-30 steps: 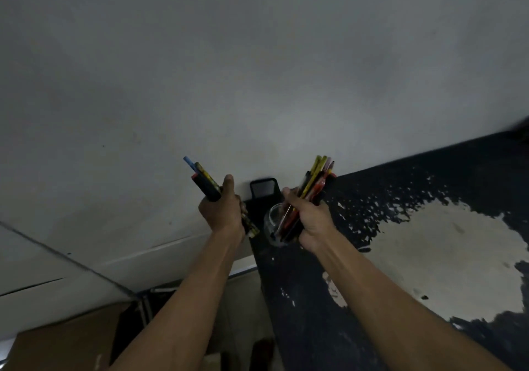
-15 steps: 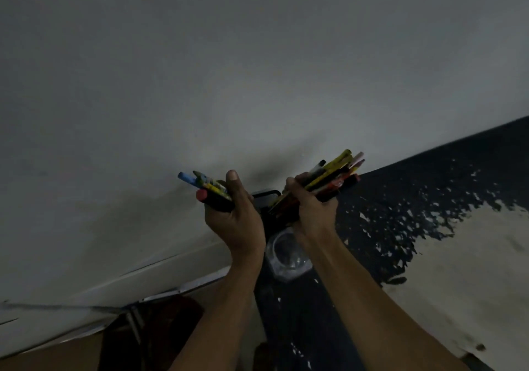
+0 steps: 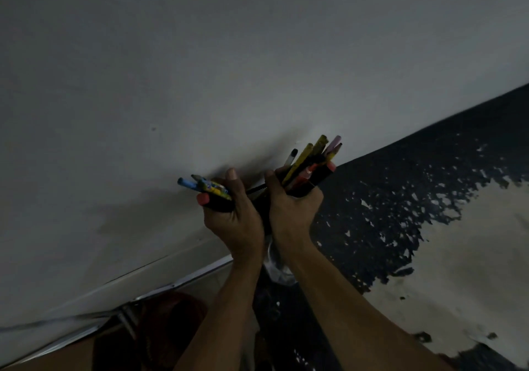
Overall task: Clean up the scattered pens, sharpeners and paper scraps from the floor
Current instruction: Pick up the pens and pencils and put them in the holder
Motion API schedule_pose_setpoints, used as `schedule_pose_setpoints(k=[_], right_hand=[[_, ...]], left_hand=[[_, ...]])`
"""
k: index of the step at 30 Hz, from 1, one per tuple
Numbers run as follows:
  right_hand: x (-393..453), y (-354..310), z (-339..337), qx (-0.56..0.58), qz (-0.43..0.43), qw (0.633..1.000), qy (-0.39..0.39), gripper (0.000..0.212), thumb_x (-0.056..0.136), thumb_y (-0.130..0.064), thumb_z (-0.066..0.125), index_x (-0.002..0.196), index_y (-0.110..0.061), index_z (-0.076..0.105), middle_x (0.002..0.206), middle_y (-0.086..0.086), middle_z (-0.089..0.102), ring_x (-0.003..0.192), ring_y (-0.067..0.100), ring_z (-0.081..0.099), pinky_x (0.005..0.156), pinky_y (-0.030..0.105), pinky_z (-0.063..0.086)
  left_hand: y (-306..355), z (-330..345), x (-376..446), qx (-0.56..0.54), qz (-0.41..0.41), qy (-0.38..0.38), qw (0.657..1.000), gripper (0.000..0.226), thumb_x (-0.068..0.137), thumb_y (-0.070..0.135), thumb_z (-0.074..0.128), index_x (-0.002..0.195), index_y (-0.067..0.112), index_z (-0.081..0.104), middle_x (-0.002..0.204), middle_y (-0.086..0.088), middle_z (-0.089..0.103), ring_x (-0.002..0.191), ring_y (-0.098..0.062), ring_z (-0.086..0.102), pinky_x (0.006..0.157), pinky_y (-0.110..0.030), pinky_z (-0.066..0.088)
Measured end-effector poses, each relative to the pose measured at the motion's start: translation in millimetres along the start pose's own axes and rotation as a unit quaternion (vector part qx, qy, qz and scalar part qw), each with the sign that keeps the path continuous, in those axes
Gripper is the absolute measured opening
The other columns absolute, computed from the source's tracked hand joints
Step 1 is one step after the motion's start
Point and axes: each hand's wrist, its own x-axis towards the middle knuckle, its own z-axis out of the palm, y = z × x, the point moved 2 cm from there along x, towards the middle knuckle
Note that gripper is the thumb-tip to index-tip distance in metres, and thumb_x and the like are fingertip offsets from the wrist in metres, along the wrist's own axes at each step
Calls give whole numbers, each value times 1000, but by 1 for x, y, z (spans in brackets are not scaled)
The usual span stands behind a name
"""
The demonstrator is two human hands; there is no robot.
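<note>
My left hand [image 3: 236, 222] grips a small bundle of pens [image 3: 207, 189], blue, yellow and black with a pink end, pointing up and left. My right hand [image 3: 292, 207] grips a larger bundle of pens and pencils [image 3: 310, 164], yellow, red, pink and black, fanning up and right. The two hands are raised side by side, nearly touching, in front of a white wall. A clear glass jar [image 3: 276, 267] shows below and between my wrists, mostly hidden by my forearms. It stands on a dark surface.
The white wall [image 3: 229, 70] fills the upper view. A worn black surface with a pale bare patch [image 3: 458, 256] runs to the right. Dark red and brown items [image 3: 171, 322] lie low at the left, dim and unclear.
Both hands rose and drew closer together. The right hand lifted its bundle out of the glass jar, which now sits below the wrists. The black object behind the hands is now hidden.
</note>
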Motion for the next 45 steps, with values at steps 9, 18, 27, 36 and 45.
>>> schedule_pose_setpoints(k=[9,18,27,36,45], right_hand=[[-3,12,11,-53,-60,997,3,14,87,-7,70,80,3,65,73,16,67,67,28,66,60,33,57],[3,12,7,-59,-56,997,-12,14,83,-3,72,81,6,62,76,21,65,66,27,62,61,33,55],[0,8,6,-63,-73,994,-54,19,74,12,70,87,1,62,78,14,66,72,26,65,64,26,56],[-3,-4,7,58,-6,993,-102,24,80,-27,69,84,-4,63,78,8,61,77,24,60,79,50,53],[5,-9,2,83,121,986,-74,40,97,-45,46,108,-13,69,111,12,71,107,26,66,98,45,51]], left_hand=[[-21,-7,-1,1,-30,-86,996,39,90,30,61,90,-9,60,74,-14,64,70,-19,63,62,-33,50],[-29,-14,-1,-8,-105,-156,982,21,88,22,65,101,6,65,91,-2,70,88,-17,69,77,-32,55],[-28,-17,1,6,-69,-185,980,24,89,24,61,87,1,57,78,-16,59,74,-31,58,69,-49,50],[-14,-15,2,-57,-82,-213,972,26,87,33,59,96,9,60,86,4,65,81,-10,63,74,-26,50],[-19,-16,2,-68,-99,-203,972,47,95,42,35,103,4,61,100,-7,64,97,-14,59,88,-31,46]])
